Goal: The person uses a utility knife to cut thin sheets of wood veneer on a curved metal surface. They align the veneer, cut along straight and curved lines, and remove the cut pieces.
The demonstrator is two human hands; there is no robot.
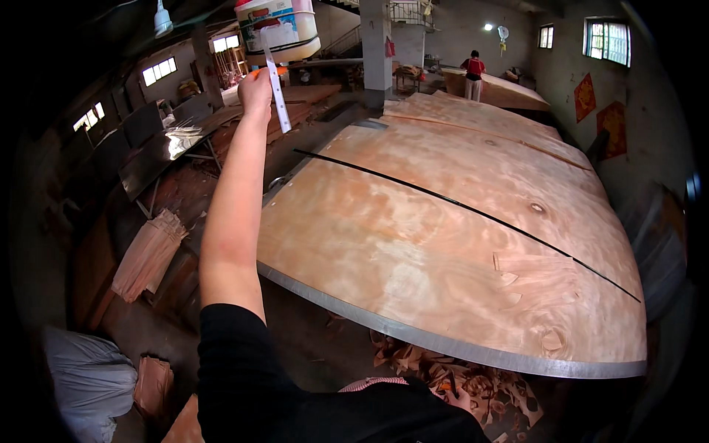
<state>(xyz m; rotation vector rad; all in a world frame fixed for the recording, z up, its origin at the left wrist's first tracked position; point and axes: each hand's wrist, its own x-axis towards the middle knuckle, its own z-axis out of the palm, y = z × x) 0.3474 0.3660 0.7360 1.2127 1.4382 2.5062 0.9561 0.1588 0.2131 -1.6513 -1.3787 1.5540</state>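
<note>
My left hand [255, 91] is stretched out and raised at the upper left. It grips a narrow white strip [278, 90] that hangs down from the fingers, and something small and orange [255, 72] shows at the top of the fist. A large pale wood veneer sheet [458, 229] covers the table on the right; a thin dark line [473, 210] runs across it. Only a small part of my right hand [461, 402] shows low down, behind my dark sleeve and over veneer scraps [487, 387]. Its fingers are too hidden to read.
The table's grey metal edge [443, 343] curves along the near side. A bundle of veneer strips [148, 255] and a white sack [88, 376] lie at the left. More veneer sheets [473, 114] stretch to the back, where a person in a red top [473, 74] stands.
</note>
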